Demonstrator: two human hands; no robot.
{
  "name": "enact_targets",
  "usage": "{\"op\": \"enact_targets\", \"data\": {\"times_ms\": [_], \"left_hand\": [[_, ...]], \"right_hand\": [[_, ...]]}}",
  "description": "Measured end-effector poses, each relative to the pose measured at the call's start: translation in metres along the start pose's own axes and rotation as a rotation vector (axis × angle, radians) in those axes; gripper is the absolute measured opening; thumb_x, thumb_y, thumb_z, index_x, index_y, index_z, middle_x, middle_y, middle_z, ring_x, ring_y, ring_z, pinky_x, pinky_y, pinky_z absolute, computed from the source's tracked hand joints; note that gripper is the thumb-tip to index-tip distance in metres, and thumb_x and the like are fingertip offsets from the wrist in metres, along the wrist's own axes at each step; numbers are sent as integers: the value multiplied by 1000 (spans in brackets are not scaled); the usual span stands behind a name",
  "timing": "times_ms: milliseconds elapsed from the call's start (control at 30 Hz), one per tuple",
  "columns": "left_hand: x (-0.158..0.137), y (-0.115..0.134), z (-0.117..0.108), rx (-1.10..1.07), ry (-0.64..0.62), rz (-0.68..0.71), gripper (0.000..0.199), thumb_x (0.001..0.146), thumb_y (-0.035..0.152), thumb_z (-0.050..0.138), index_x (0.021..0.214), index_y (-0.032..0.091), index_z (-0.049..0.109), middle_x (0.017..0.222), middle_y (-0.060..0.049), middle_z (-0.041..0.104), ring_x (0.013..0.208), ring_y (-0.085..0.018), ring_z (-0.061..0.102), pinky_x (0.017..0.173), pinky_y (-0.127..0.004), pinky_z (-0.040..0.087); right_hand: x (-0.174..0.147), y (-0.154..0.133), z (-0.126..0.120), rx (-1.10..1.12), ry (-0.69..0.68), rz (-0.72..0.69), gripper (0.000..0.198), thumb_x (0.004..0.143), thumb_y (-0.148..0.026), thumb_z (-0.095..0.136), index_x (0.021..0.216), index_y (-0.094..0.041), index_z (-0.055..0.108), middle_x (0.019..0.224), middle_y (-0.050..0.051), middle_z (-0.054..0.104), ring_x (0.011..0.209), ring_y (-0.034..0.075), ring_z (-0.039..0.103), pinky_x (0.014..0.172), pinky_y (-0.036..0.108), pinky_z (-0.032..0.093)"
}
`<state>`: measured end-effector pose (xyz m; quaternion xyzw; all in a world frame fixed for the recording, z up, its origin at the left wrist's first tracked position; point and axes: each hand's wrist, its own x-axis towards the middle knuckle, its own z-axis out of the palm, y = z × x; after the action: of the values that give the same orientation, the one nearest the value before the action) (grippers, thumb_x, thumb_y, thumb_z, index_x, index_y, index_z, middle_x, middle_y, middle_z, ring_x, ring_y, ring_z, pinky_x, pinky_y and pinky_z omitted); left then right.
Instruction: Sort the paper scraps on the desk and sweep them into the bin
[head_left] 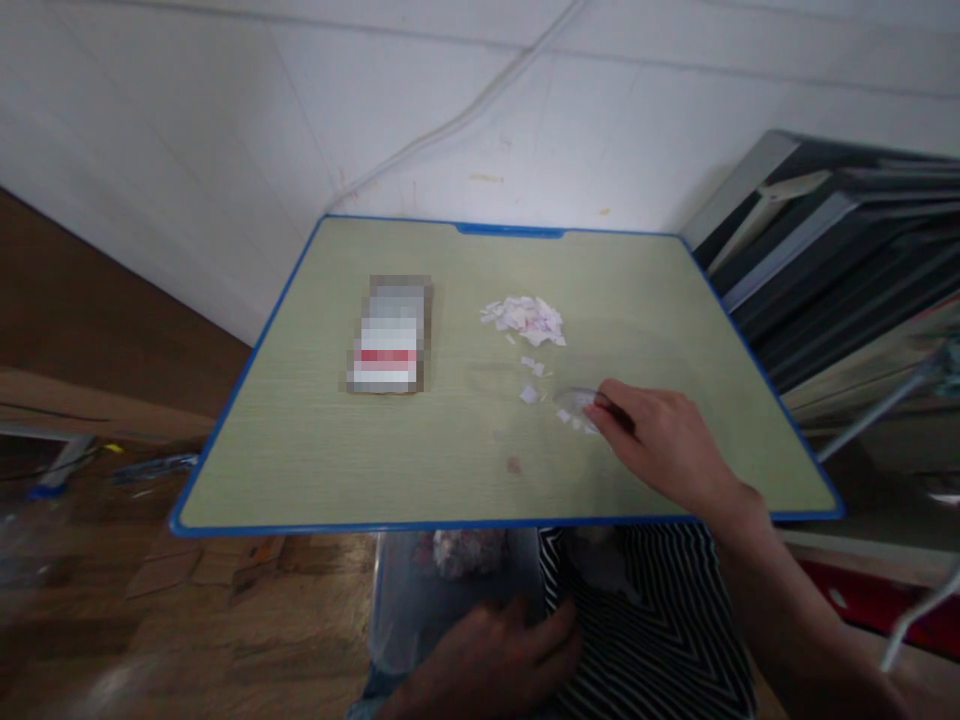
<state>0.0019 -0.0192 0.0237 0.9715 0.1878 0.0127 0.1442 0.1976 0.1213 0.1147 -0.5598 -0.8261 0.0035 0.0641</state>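
My right hand [664,435] is over the right half of a small pale green table [315,460] with a blue rim. Its fingers pinch a thin, clear-grey curved piece [574,397], blurred, whose kind I cannot make out. White paper scraps [581,422] lie beneath and beside that piece. Farther back is a loose heap of small white and pinkish paper scraps [525,318], with a few strays between it and my hand. Below the table's front edge, my left hand [499,650] rests in shadow by a clear plastic bin [386,610], fingers loosely apart, apparently holding nothing.
A phone-like rectangle [390,335], pixelated, lies on the table's left side. Crumpled scraps [469,553] sit in the bin. A striped cloth [660,610] covers my lap. Dark flat panels [840,235] lean at the right. A white wall [420,90] stands behind.
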Motion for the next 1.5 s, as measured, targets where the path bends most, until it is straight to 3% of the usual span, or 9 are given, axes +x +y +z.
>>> {"op": "enact_targets", "data": {"times_ms": [200, 367, 667, 867, 1000, 1200, 1500], "left_hand": [[-1, 1, 3, 17, 12, -4, 31, 91, 17, 45, 122, 16, 45, 127, -5, 48, 75, -17, 59, 44, -26, 52], [-1, 1, 6, 17, 60, -13, 30, 90, 15, 45, 119, 17, 47, 129, -3, 47, 70, -16, 59, 40, -27, 51], [1, -1, -2, -15, 15, 3, 31, 89, 15, 47, 120, 15, 46, 128, -4, 48, 73, -18, 60, 42, -28, 53], [1, 0, 1, -6, 1, 9, 33, 89, 15, 47, 121, 15, 44, 128, -6, 47, 76, -16, 59, 45, -27, 53], [0, 0, 2, -10, 6, 7, 32, 89, 15, 46, 121, 16, 45, 129, -6, 46, 76, -17, 59, 45, -27, 53], [0, 1, 4, -5, -3, 4, 34, 89, 16, 47, 123, 15, 44, 129, -6, 46, 75, -17, 60, 44, -28, 54], [-1, -1, 4, 3, 30, 2, 34, 90, 15, 45, 124, 16, 44, 130, -3, 46, 74, -16, 58, 43, -26, 52]], "right_hand": [[17, -18, 20, 37, 2, 62, 24, 87, -29, 38, 71, -18, 53, 59, 3, 60, 50, 14, 50, 50, 26, 22], [19, -15, 16, 81, -86, -12, 23, 85, -28, 40, 71, -18, 53, 59, 2, 59, 52, 14, 51, 51, 26, 24], [6, -8, 13, 68, -123, -4, 24, 86, -29, 39, 71, -17, 53, 62, 4, 61, 55, 15, 53, 52, 26, 25], [8, -11, 15, 29, -38, 18, 26, 87, -29, 37, 70, -18, 53, 58, 3, 59, 49, 14, 49, 50, 26, 23], [6, -14, 15, 73, -98, -65, 24, 86, -27, 40, 68, -18, 53, 56, 1, 56, 51, 14, 50, 51, 26, 25], [4, -11, 22, 41, 43, 4, 26, 87, -30, 40, 69, -17, 53, 58, 3, 58, 49, 14, 50, 51, 26, 26], [7, -8, 26, 83, 70, 21, 26, 87, -30, 40, 66, -18, 50, 56, 1, 55, 48, 14, 48, 50, 26, 26]]}}
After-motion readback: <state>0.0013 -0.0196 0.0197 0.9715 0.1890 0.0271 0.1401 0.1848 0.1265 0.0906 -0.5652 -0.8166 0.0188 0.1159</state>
